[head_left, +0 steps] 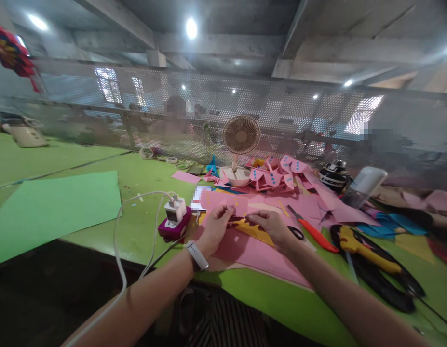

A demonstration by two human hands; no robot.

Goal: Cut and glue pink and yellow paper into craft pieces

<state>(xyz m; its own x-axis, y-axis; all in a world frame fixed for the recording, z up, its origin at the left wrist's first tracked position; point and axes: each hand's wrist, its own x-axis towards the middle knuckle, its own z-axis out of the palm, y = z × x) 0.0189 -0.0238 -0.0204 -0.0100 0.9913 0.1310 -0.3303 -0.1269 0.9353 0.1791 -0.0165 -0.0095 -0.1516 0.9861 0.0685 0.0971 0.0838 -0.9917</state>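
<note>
My left hand rests on a pink paper sheet, its fingers pinched at the sheet's upper part; a white band is on that wrist. My right hand lies just to the right, fingers curled over a small dark red cut-out piece above a yellow paper piece. What each pinch holds is too small to name. Scissors with a red blade cover lie right of my right hand.
A small desk fan stands behind a heap of pink cut shapes with blue dots. A power strip with a white charger and cable sits left. A yellow glue gun lies right. A green sheet covers the left table. Mesh fence behind.
</note>
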